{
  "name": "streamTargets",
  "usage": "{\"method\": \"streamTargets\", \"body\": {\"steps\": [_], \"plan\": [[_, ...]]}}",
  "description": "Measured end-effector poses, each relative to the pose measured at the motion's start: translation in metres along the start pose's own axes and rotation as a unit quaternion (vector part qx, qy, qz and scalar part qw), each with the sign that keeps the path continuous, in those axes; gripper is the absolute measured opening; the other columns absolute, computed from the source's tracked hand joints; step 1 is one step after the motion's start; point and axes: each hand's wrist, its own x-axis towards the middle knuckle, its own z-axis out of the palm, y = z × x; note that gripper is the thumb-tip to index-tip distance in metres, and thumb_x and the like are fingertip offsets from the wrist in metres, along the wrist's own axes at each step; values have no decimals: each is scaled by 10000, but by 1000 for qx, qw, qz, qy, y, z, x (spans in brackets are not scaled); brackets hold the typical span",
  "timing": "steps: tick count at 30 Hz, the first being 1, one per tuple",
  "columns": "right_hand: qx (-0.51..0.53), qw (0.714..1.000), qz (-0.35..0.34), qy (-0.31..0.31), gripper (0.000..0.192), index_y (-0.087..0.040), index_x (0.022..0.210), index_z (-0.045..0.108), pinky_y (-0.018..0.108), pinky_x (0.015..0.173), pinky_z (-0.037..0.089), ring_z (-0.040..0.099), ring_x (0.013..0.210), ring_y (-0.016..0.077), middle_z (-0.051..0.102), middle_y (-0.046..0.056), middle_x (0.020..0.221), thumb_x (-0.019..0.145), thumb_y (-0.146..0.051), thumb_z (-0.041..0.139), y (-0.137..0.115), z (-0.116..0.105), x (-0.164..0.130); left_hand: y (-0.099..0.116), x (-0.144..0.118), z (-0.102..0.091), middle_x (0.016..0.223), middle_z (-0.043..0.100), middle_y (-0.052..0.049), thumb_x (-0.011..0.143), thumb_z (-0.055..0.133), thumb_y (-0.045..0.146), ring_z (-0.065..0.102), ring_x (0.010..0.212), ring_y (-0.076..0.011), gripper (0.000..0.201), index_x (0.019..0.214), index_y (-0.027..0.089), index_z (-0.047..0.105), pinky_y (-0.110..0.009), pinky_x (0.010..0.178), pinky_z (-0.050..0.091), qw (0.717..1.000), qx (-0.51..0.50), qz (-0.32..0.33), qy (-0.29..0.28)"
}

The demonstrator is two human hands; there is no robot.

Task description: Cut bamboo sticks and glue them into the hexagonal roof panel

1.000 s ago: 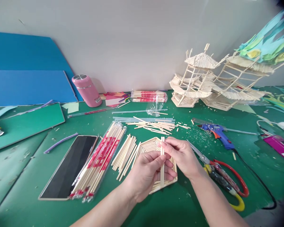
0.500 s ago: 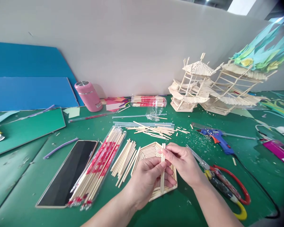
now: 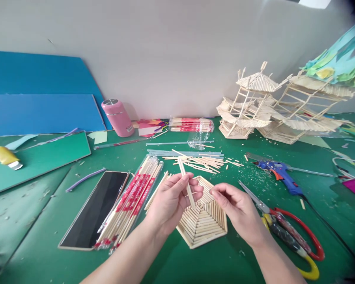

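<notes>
The fingers of the left hand pinch one bamboo stick tilted above the hexagonal stick panel on the green table — the right hand, loosely curled and empty, hovers beside — so fitting seems in hand, needing careful alignment.

No word, number or brand can be read here. The red bands on the wrapped chopstick bundle near the counter's front edge and on the second pack toward the back edge carry pale marks, perhaps print, too small to make out. The pink flask bears a small white label, illegible.
</notes>
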Motion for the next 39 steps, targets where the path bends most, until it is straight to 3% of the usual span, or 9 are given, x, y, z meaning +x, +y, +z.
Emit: {"method": "streamTargets", "body": {"steps": [4,12,17,22,33,39], "plan": [[3,1000,-1,2,191,-194,791,554,228,557,381,475,632,133,522,-11,683,843,-351,459,-1,2,0,-4,-3,2,748,609,-53,799,519,162,610,646,-132,93,825,107,589,-271,653,493,999,23,-4,-35],[17,999,-29,43,198,-208,930,594,260,694,454,579,814,175,634,32,899,825,-345,496,-3,-2,6,-15,-8,7,699,587,-41,784,555,241,577,609,-120,151,768,101,611,-276,634,464,990,97,-19,-100],[3,999,-45,-13,235,-184,724,579,229,541,408,515,602,130,538,-6,642,842,-346,458,-11,-2,10,-22,-11,11,599,582,-34,750,594,261,576,542,-124,179,722,88,630,-270,594,442,984,109,-56,-130],[5,999,-51,9,305,-175,583,524,221,497,373,444,539,106,452,-19,571,833,-340,466,-8,2,14,-23,-11,11,603,587,-35,733,613,276,578,524,-125,193,679,91,616,-287,591,446,983,86,-87,-136],[26,998,-39,37,264,-175,643,583,218,487,379,457,531,103,471,-23,569,821,-342,483,-2,7,15,-23,-9,9,633,583,-31,745,598,239,568,523,-115,159,679,96,578,-284,585,442,983,69,-100,-136],[30,998,-37,46,232,-181,777,654,228,515,409,490,560,116,533,-4,623,817,-348,497,1,9,16,-22,-9,9,640,593,-35,747,596,245,568,526,-116,160,686,98,589,-287,594,441,983,67,-100,-138]]}}
